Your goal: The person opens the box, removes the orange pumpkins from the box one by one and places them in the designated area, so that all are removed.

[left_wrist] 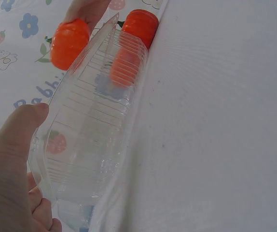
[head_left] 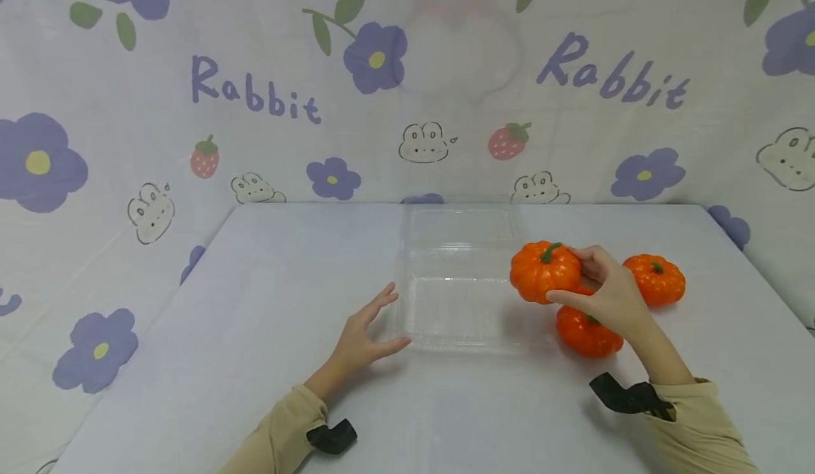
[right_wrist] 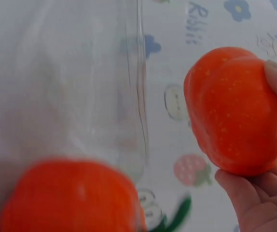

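A clear plastic clamshell box (head_left: 455,279) lies open on the white table. My right hand (head_left: 601,291) grips an orange pumpkin (head_left: 544,271) with a green stem, lifted just right of the box's edge; the right wrist view shows this pumpkin (right_wrist: 235,111) between thumb and fingers. A second pumpkin (head_left: 586,332) sits on the table under that hand, and a third pumpkin (head_left: 656,279) sits further right. My left hand (head_left: 372,332) rests with spread fingers against the box's near left corner, its thumb (left_wrist: 25,123) on the clear box wall (left_wrist: 90,130).
The white table (head_left: 255,332) meets a hanging cloth backdrop (head_left: 255,99) printed with flowers, rabbits and strawberries. Black wrist straps (head_left: 627,396) sit on both beige sleeves.
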Available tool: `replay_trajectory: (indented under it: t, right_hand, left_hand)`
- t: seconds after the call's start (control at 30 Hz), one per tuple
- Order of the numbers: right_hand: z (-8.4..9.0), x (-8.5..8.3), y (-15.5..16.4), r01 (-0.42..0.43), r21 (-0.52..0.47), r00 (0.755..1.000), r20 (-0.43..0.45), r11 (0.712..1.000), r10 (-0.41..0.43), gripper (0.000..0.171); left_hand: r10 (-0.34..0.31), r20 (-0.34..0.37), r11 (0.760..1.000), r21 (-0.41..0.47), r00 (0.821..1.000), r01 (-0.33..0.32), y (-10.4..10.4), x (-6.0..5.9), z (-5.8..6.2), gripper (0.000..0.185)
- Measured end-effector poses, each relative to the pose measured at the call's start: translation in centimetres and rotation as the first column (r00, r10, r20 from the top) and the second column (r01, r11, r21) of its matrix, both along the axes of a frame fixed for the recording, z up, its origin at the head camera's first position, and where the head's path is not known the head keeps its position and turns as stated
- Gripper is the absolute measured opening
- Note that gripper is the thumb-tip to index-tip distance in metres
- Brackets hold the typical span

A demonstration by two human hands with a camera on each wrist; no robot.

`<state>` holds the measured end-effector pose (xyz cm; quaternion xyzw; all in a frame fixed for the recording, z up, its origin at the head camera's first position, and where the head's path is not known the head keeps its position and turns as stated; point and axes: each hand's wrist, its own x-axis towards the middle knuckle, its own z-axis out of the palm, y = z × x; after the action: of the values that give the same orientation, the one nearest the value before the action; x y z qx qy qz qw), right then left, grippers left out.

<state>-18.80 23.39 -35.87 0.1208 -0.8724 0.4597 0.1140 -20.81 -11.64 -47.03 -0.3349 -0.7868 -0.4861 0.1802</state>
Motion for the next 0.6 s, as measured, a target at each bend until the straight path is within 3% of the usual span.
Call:
replay_trajectory:
  t: [0.07,0.17,0.3,0.33,0.5,0.6]
  right_hand:
    - [-0.2,0.1,1.6,-0.011,0.01,1.0,0.0,1.0,0.011,0.054]
    - [-2.1,-1.3,5.3,-0.06,-0.028,0.998,-0.013,0.998,0.06,0.054]
    - [-3.4,-2.1,9.5,-0.102,-0.025,0.995,0.004,0.994,0.102,0.053]
    - [-2.7,-1.6,9.7,-0.087,0.015,0.996,0.029,0.996,0.086,0.052]
    - [0.4,0.8,9.9,-0.099,0.024,0.992,0.082,0.995,0.096,0.045]
    - [0.0,0.9,11.3,-0.096,0.01,0.991,0.09,0.995,0.095,0.043]
  left_hand:
    - [0.01,0.034,1.0,-0.009,0.999,-0.01,-0.1,0.2,0.1,0.062]
    - [0.013,0.036,1.0,-0.004,0.999,-0.013,-0.2,0.6,0.3,0.062]
    - [0.008,0.044,1.0,-0.001,0.999,-0.008,-0.1,0.9,0.5,0.062]
    - [0.009,0.051,1.0,-0.005,0.999,-0.008,-0.1,0.9,0.4,0.062]
    - [0.005,0.034,1.0,-0.011,0.999,-0.005,0.0,0.2,-0.2,0.063]
    - [0.003,0.006,1.0,-0.01,1.0,-0.003,0.1,0.0,-0.1,0.063]
